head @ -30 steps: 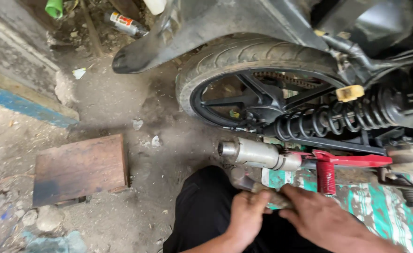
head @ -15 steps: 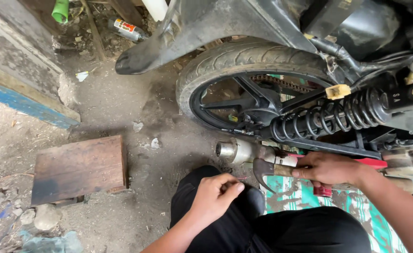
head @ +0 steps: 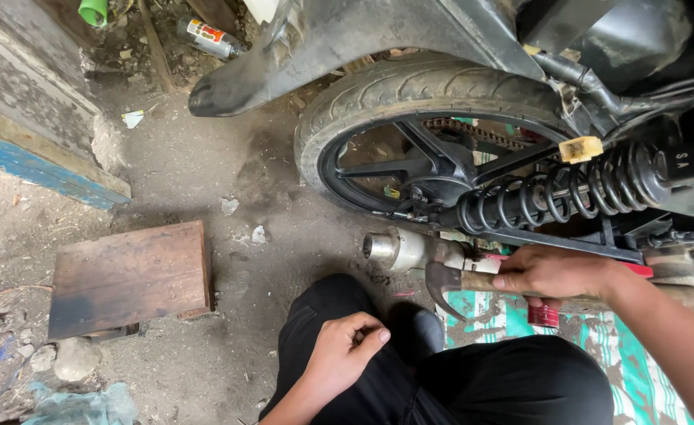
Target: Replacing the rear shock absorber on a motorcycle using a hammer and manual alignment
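Right hand [head: 555, 274] now clamps one claw hammer [head: 444, 282] — left hand [head: 345, 352] loosely curled, seemingly empty, on knee.

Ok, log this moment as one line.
right hand: grips wooden-handled claw hammer beside silver exhaust pipe | left hand: empty, on black-trousered knee | black motorcycle rear wheel above

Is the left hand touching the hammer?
Apart. The head view shows the left hand resting on the knee, while the hammer is gripped only by the right hand.
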